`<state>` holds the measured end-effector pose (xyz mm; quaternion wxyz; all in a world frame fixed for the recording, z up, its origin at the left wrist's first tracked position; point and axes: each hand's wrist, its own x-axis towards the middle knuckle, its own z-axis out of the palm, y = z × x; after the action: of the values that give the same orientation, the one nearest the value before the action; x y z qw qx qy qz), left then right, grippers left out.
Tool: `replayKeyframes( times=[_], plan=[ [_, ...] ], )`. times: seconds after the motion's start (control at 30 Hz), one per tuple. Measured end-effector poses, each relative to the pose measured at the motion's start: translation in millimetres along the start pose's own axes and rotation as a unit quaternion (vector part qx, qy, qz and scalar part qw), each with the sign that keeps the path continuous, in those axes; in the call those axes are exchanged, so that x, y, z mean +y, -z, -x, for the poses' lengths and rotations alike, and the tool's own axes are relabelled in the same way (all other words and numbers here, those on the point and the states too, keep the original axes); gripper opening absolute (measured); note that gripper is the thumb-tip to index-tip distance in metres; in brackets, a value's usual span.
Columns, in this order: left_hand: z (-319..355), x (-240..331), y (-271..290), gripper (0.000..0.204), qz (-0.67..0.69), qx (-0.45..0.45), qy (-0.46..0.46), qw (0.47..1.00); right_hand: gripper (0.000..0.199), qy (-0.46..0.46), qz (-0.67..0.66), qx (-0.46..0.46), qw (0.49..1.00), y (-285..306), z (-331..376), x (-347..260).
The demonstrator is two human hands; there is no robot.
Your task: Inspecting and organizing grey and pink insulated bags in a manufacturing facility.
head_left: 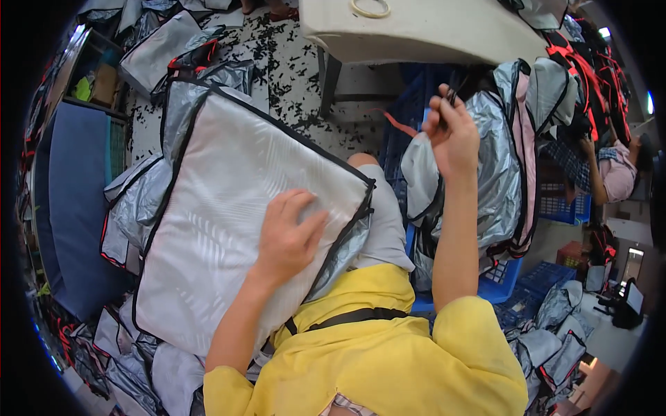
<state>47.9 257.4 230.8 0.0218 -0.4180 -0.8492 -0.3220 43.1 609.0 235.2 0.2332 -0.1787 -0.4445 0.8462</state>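
Far left of your left hand, a dark blue padded panel stands upright. Nearer, below and to the left of that hand, lies a heap of silver bags with dark edging. Next comes the large pale bag, directly beneath your left hand and spread across your lap, its flat side up and black piping around its edge. Your left hand lies palm down on it, fingers loosely bent, gripping nothing. Beyond that hand, black scraps litter the floor. Farther ahead, 1 pale ring lies on the white counter. A red strip sits just left of your right hand. Your right hand is raised, its fingers closed around 1 small dark tool, its exact kind hard to make out. Just right of that hand stand bulky silver bags; well beyond them is another person in pink.
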Motion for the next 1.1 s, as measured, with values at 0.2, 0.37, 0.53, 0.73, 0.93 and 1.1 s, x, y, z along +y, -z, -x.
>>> replayKeyframes(
  times=[0.2, 0.37, 0.53, 0.73, 0.93, 1.1],
  plan=[
    [-38.2, 49.1, -37.9, 0.025, -0.002, 0.020, 0.057, 0.998, 0.020, -0.130, 0.192, 0.012, 0.973, 4.3, 120.1, 39.8],
    [-52.2, 56.4, -57.8, 0.022, -0.085, 0.012, 0.080, 0.993, 0.020, -0.140, 0.185, -0.003, 0.973, 17.6, 170.4, 60.2],
    [-46.4, 48.5, -52.6, 0.009, 0.255, 0.024, 0.242, 0.936, 0.036, -0.050, 0.392, -0.044, 0.918, 15.8, 178.7, 57.0],
    [-36.8, 37.2, -34.6, 0.011, 0.484, 0.019, 0.414, 0.771, 0.033, 0.122, 0.560, -0.069, 0.817, 12.5, 169.7, 64.9],
    [-37.0, 50.3, -44.2, 0.015, 0.316, 0.079, 0.354, 0.877, 0.031, 0.095, 0.532, -0.041, 0.841, 13.3, 169.7, 89.9],
    [-42.2, 55.0, -53.1, 0.024, -0.025, 0.082, 0.172, 0.981, 0.033, 0.098, 0.495, -0.040, 0.863, 11.5, 168.7, 104.4]
  ],
)
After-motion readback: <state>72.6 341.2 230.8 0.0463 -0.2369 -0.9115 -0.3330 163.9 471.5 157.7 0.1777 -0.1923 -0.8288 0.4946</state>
